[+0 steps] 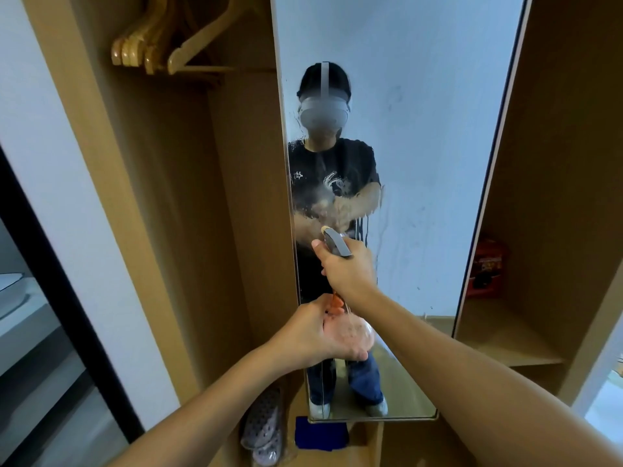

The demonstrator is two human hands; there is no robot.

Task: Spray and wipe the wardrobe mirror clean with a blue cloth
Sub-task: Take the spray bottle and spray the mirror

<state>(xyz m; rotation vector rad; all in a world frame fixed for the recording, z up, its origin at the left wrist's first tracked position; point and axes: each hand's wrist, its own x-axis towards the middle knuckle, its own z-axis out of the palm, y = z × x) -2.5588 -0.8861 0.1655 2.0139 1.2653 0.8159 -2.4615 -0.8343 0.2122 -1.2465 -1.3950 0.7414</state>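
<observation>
Mirror [421,163]: tall panel on the wardrobe door, long axis vertical, directly ahead of both hands. Wet droplets and run-streaks cover the band at chest height and trail downward on its left half; upper and right areas look dry with a few specks.

Sprayer [337,246]: grey head, nozzle aimed at the glass, just in front of the wet patch. Right hand [349,271] is wrapped around the neck, fingers curled closed on it. Clear bottle body hangs below; left hand [323,335] cups its base from beneath, fingers curled round it. Both hands are therefore occupied by the bottle.

Cloth [321,434]: blue, lying low in the wardrobe just below the mirror's bottom edge, well below both hands and untouched. It lies down and slightly left of the grip, so the left hand is the nearer one.

Judgement: spraying stage, wiping not yet begun. Next move needs one hand freed; releasing the base and reaching straight down for the cloth looks the shortest path.

Surroundings: wooden hangers [161,45] upper left, slippers [266,429] beside the cloth, red box [487,267] on the right shelf.
</observation>
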